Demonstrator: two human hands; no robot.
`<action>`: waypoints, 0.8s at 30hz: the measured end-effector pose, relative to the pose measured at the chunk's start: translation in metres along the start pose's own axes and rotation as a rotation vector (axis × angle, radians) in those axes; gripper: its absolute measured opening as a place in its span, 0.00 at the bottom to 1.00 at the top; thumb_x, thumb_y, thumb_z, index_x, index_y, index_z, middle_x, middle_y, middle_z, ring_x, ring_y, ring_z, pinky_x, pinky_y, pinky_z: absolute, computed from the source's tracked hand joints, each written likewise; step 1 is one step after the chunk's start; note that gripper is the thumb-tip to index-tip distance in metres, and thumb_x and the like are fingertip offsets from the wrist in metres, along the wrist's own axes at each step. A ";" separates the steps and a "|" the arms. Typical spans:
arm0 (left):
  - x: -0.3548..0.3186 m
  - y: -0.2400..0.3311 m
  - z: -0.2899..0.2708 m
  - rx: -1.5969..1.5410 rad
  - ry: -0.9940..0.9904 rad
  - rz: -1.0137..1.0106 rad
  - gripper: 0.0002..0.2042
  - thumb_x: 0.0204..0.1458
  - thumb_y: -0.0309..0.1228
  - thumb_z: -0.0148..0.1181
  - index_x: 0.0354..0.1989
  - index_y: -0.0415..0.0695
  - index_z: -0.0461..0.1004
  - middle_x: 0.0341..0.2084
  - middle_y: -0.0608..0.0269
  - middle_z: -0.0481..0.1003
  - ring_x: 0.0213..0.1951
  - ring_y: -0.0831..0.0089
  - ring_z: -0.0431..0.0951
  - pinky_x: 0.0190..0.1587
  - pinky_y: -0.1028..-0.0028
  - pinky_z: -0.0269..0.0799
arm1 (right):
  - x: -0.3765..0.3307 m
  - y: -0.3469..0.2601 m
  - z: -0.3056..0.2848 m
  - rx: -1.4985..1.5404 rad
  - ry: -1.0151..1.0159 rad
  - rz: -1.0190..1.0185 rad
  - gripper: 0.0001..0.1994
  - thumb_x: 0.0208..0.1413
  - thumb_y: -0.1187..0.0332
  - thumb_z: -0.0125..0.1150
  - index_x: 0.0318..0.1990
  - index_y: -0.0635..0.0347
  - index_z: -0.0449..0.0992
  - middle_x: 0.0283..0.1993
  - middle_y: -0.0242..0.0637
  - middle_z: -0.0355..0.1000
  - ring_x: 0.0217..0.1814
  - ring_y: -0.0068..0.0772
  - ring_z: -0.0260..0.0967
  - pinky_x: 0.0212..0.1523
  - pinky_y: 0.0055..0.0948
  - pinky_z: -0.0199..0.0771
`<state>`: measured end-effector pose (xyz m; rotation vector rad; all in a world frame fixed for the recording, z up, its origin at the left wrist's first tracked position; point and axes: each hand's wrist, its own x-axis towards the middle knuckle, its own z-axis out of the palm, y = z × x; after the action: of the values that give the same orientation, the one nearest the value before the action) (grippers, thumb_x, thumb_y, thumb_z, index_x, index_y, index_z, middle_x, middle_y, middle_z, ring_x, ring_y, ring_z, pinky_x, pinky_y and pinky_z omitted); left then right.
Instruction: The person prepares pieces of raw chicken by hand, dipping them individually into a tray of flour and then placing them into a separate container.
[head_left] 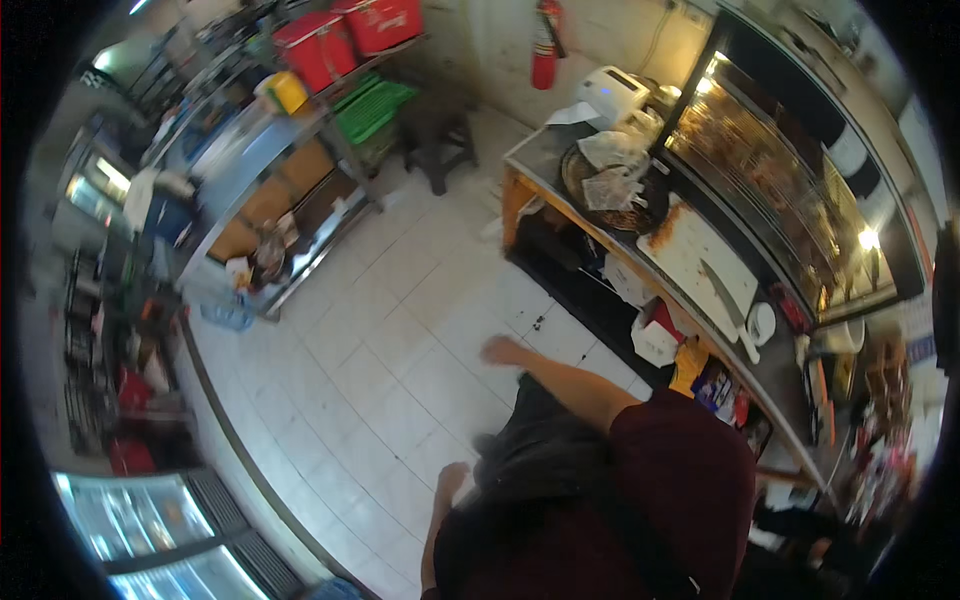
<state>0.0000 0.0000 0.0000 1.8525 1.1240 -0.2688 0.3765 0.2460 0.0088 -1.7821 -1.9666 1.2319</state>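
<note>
Over the tiled floor, two blurred hands near a knife-strewn edge

Beside the worktop (785,385), the right hand (508,352) hangs above the tiled floor (380,380), apart from everything on the surface; the left hand (452,474) sits near the dark cloth (530,450) at the waist. Blur and angle hide both palms, so I cannot tell whether either grip is open or closed. The nearest tool, a long knife (718,290), lies on a chopping board (690,258), pale handle toward the front edge.

A passing sleeve (650,425) could catch that handle and knock the knife down; the dark specks (540,322), if greasy, could make a foot slip.

The board is a flat white slab with orange-brown smears, the blade slim and tapering. Thin, crumpled plastic bags (612,190) rest on a round tray (573,178); the tiles look glossy, with narrow joints.
</note>
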 end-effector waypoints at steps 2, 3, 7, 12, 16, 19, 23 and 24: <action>0.008 -0.028 -0.007 -0.111 -0.009 0.024 0.14 0.57 0.31 0.52 0.50 0.43 0.74 0.43 0.47 0.77 0.40 0.52 0.79 0.41 0.60 0.76 | -0.042 0.030 -0.063 0.009 0.335 -0.118 0.16 0.46 0.56 0.67 0.32 0.60 0.82 0.32 0.39 0.79 0.36 0.36 0.77 0.40 0.38 0.77; 0.042 -0.046 -0.009 -0.212 0.018 0.105 0.14 0.56 0.30 0.51 0.47 0.36 0.74 0.39 0.47 0.78 0.38 0.55 0.79 0.37 0.65 0.77 | -0.047 0.059 -0.134 -0.107 0.531 0.109 0.13 0.46 0.59 0.66 0.32 0.59 0.82 0.32 0.43 0.78 0.36 0.40 0.77 0.39 0.39 0.77; 0.075 -0.087 -0.146 -1.189 0.370 -0.683 0.13 0.58 0.36 0.48 0.38 0.39 0.76 0.30 0.50 0.78 0.25 0.63 0.77 0.23 0.67 0.70 | -0.022 0.072 -0.303 -0.243 1.118 0.483 0.11 0.44 0.64 0.63 0.31 0.62 0.79 0.39 0.51 0.75 0.43 0.54 0.73 0.41 0.47 0.73; 0.151 -0.035 -0.209 -1.075 0.280 -0.367 0.12 0.57 0.36 0.50 0.38 0.40 0.74 0.29 0.57 0.77 0.28 0.67 0.76 0.26 0.70 0.70 | 0.016 0.138 -0.406 -0.877 1.364 0.633 0.24 0.48 0.63 0.62 0.55 0.56 0.72 0.70 0.49 0.52 0.72 0.54 0.45 0.67 0.54 0.46; 0.158 0.044 -0.254 -0.551 0.311 0.007 0.12 0.58 0.33 0.52 0.44 0.39 0.72 0.35 0.59 0.77 0.36 0.70 0.78 0.35 0.72 0.74 | 0.055 0.120 -0.452 -0.518 0.965 0.791 0.17 0.59 0.63 0.50 0.54 0.54 0.75 0.74 0.43 0.47 0.77 0.52 0.35 0.71 0.56 0.38; 0.174 0.082 -0.278 -1.183 0.400 -0.392 0.13 0.59 0.31 0.50 0.48 0.38 0.71 0.40 0.56 0.77 0.39 0.69 0.78 0.41 0.71 0.74 | 0.086 0.122 -0.491 -0.812 0.924 0.644 0.14 0.58 0.65 0.52 0.50 0.53 0.77 0.67 0.43 0.52 0.72 0.51 0.42 0.67 0.54 0.45; 0.199 0.051 -0.321 -1.221 0.293 -0.429 0.15 0.60 0.32 0.47 0.49 0.37 0.72 0.43 0.53 0.78 0.38 0.66 0.80 0.39 0.71 0.74 | 0.102 0.217 -0.520 -0.645 0.685 0.713 0.10 0.52 0.73 0.56 0.41 0.56 0.79 0.39 0.44 0.76 0.51 0.48 0.71 0.51 0.41 0.72; 0.185 0.038 -0.318 -1.222 0.394 -0.532 0.15 0.60 0.34 0.48 0.48 0.38 0.73 0.41 0.54 0.79 0.37 0.66 0.80 0.38 0.70 0.74 | 0.115 0.154 -0.518 -0.559 1.008 0.465 0.08 0.48 0.77 0.57 0.35 0.59 0.79 0.35 0.44 0.75 0.46 0.48 0.72 0.52 0.45 0.70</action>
<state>0.0515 0.3546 0.0894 0.5109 1.5354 0.4446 0.7963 0.5589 0.1857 -2.4764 -1.3483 -0.2786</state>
